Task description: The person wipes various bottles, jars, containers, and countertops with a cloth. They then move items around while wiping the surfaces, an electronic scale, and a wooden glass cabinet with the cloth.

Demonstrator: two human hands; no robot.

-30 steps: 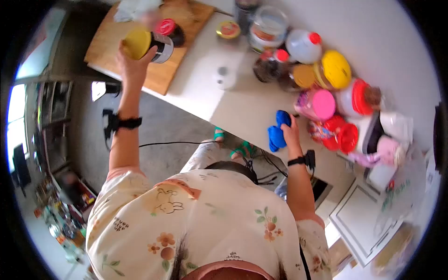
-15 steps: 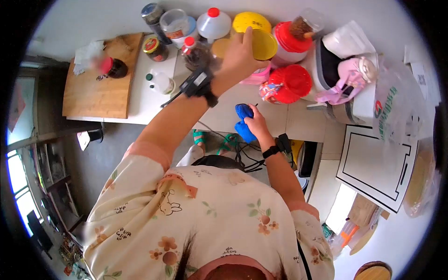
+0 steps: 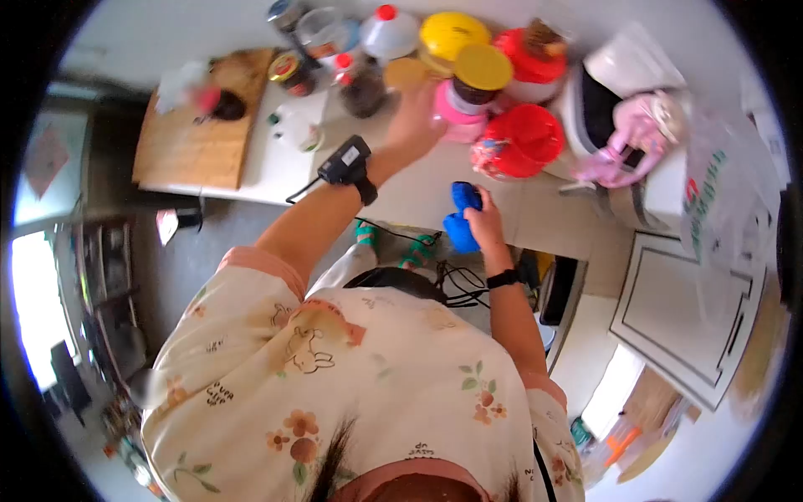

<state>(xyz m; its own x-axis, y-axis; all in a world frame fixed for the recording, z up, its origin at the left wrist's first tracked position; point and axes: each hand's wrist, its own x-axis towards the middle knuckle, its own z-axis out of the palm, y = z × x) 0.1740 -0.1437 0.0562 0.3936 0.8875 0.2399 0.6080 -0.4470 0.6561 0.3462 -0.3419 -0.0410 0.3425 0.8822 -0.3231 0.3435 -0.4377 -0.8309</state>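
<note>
My left hand (image 3: 416,117) is blurred beside a jar with a yellow lid (image 3: 483,69) and dark contents. Part of a pink jar (image 3: 458,115) shows between the two, and the hand appears apart from the yellow-lidded jar, its fingers loosely spread. Closed around a bunched blue cloth (image 3: 461,233), my right hand (image 3: 485,219) is over the counter's front edge. A red-lidded container (image 3: 523,142) stands just right of the pink jar.
Along the wall stand a white jug (image 3: 390,35), a yellow-lidded tub (image 3: 453,35) and several jars. A wooden board (image 3: 191,142) with a dark jar lies at the left. On the right are a pink strap item (image 3: 636,138) and a plastic bag (image 3: 723,201).
The yellow-lidded jar went from the board side to the row of jars at the right. My left hand has let go of it. My right hand still holds the blue cloth.
</note>
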